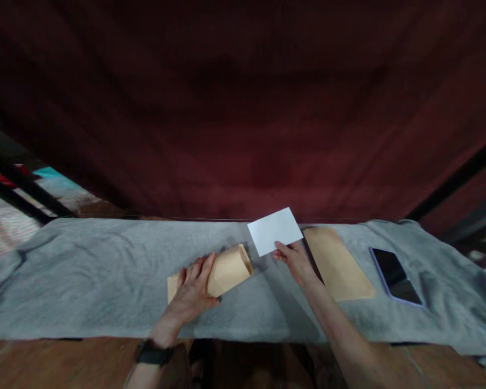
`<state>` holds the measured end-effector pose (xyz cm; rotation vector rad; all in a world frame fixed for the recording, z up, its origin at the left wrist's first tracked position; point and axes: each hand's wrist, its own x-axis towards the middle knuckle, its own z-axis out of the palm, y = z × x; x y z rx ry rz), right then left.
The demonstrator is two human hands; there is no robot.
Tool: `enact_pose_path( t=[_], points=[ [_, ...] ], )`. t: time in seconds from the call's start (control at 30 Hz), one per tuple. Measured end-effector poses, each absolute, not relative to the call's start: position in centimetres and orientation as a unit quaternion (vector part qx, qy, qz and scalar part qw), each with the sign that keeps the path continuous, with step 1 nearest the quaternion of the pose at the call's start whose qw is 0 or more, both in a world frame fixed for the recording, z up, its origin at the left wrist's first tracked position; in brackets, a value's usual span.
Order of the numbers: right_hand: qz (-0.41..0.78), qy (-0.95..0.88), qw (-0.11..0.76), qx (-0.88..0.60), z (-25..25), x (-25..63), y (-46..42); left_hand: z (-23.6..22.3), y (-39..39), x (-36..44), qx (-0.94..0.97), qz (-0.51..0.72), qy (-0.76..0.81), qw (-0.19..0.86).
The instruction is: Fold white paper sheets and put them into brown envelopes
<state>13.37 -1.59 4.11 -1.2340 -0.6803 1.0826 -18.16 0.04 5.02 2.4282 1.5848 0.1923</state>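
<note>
My left hand [194, 289] lies on a tan paper envelope [229, 267] on the grey cloth, fingers curved over its near half, holding it so its open mouth at the right end gapes. My right hand [294, 259] pinches the near edge of a white card [275, 229], which is lifted just right of the envelope's mouth. A black watch band sits on my left wrist.
A second flat tan envelope [338, 265] lies to the right of my right hand. A dark phone [397, 276] rests farther right. The grey cloth [85, 275] covers a wooden table [44, 364]. A dark red curtain [243, 108] hangs close behind.
</note>
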Motion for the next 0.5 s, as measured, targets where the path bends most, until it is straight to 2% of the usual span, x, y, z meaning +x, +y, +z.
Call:
enact_pose_path(
  t=[0.2,0.5],
  points=[
    [0.503,-0.274,0.629,-0.525,3.0,10.2,-2.1,5.0,0.3,-17.1,0.826,0.056,0.552,0.101],
    [0.510,-0.268,0.606,-0.548,1.7,10.4,-1.9,4.8,0.9,-17.2,0.820,0.058,0.564,0.076]
  ],
)
